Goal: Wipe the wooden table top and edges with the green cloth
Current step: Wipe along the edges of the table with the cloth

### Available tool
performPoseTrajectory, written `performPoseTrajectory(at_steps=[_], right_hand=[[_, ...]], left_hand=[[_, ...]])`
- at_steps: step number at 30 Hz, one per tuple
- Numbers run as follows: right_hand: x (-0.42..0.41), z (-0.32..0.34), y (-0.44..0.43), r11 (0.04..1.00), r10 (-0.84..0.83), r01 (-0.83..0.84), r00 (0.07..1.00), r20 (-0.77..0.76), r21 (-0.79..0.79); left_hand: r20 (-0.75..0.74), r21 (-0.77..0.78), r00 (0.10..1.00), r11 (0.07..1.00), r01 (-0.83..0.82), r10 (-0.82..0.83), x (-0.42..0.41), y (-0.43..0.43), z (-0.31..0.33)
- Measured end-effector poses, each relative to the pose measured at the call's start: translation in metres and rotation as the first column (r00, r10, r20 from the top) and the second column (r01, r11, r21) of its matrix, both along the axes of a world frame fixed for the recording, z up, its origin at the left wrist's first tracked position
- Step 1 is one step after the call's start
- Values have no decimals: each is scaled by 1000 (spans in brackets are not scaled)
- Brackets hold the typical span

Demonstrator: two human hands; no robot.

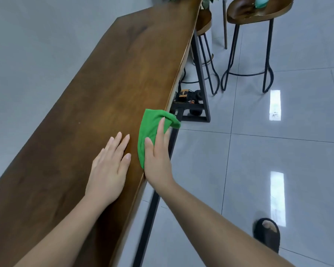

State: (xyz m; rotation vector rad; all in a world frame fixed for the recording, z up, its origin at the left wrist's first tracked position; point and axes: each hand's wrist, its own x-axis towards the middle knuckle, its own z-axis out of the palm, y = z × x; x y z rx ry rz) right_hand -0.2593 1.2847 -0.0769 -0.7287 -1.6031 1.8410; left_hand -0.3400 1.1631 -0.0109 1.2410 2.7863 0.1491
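Where the wooden surface (104, 83) meets its right-hand rim, the green cloth (152, 122) lies bunched. Most of it is flat on the top, and one fold hangs over the rim above the tiled floor (278, 151). The right hand (157, 160) presses down on it, with thumb and forefinger lying straight along the fabric. The other fingers drop over the rim, and I cannot tell whether they curl beneath. The left hand (108, 170) rests just beside the cloth without touching it, spread flat on bare wood and holding nothing.

By the look of it, the wipe is working along this rim, with a long run of top and edge left toward the far end.

The cloth seems pinned rather than gripped, so a quick push along the rim could slide it out from under the palm and drop it to the floor. The overhanging fold could also catch on the black metal frame (201, 74) under the rim. Bunched as it is, the cloth covers only a narrow band, so strips of the top may go unwiped.

Some black and orange gear (185, 93) with cables sits by the frame's foot, about where a dropped cloth might land. A stool (255, 12) stands well apart, further along. A slippered foot (267, 234) shows on the glossy tiles.
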Motion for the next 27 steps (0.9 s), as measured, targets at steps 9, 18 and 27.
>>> performPoseTrajectory(at_steps=[9, 18, 27], right_hand=[[92, 5, -204, 993, 36, -32, 999, 29, -114], [58, 5, -139, 999, -35, 36, 999, 34, -34], [-48, 21, 95, 998, -66, 66, 993, 96, 7]], left_hand=[[2, 16, 999, 999, 52, -52, 40, -107, -5], [-24, 40, 999, 998, 43, -42, 37, -106, -9], [11, 52, 999, 998, -32, 32, 42, -97, -2]])
